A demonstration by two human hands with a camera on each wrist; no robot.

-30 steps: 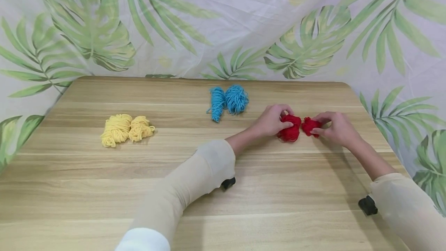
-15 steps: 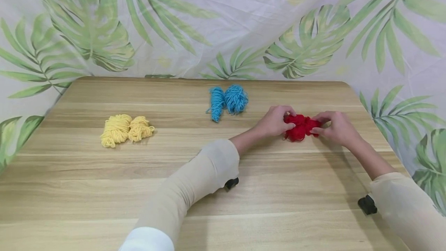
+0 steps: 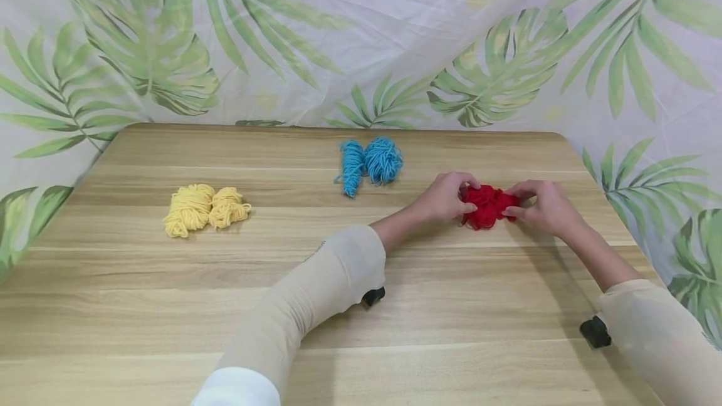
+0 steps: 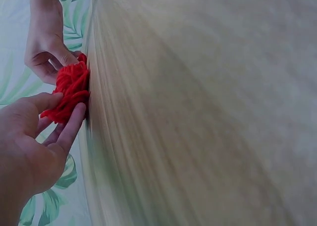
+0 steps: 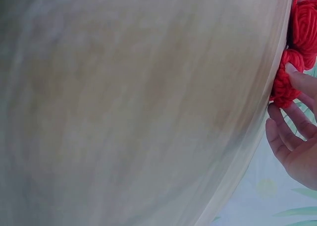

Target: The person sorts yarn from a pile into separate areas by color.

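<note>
Two red yarn bundles lie side by side and touch on the right part of the wooden table. My left hand (image 3: 442, 198) holds the larger red yarn bundle (image 3: 479, 205) by its left side, thumb near and fingers beyond. In the left wrist view, thumb and fingertips press on opposite sides of this yarn (image 4: 72, 92). My right hand (image 3: 544, 208) pinches the smaller red yarn bundle (image 3: 504, 204) from the right. The right wrist view shows the thumb on top of the smaller bundle (image 5: 286, 84), with the fingers below.
Two blue yarn bundles (image 3: 382, 160) sit together near the table's back edge. On the left lie two yellow yarn bundles (image 3: 190, 207), also paired. A leaf-patterned cloth (image 3: 389, 30) hangs behind the wooden table (image 3: 169, 318).
My left hand has moved right with the larger red bundle, closing the gap to the smaller one. In the last half second little differs. My right hand has stayed in place.
</note>
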